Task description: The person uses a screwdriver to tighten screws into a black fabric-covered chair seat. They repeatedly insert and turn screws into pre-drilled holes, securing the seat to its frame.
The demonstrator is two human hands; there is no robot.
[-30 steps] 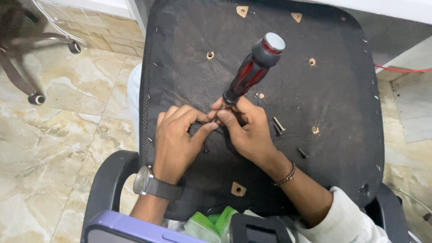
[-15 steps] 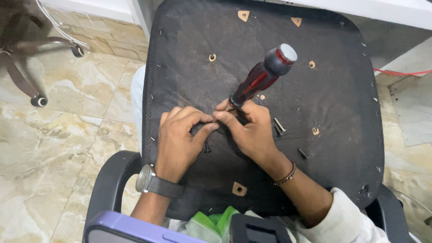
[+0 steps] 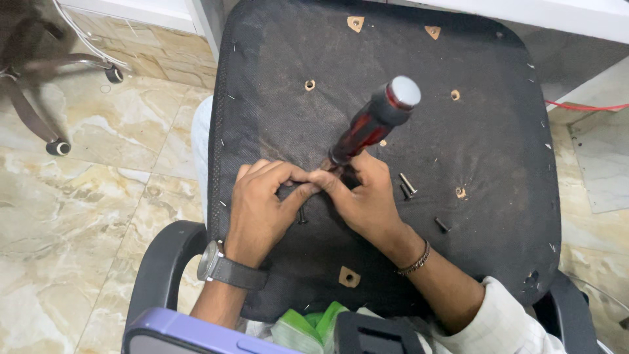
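- The screwdriver (image 3: 373, 123) tip is hidden behind the fingers of the right hand (image 3: 363, 196).
- Whatever the left hand (image 3: 262, 210) pinches is too small to tell.
- The other chair (image 3: 39, 78) at top left is blurred and cut off.

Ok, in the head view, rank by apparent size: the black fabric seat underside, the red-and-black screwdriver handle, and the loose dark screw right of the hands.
1. Black fabric seat underside, by far largest.
2. Red-and-black screwdriver handle, though it stands nearer the camera.
3. Loose dark screw, smallest.

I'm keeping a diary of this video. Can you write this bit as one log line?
left hand: pinching at screwdriver tip | right hand: beside it | screwdriver: tilted on black seat underside | loose screws: right
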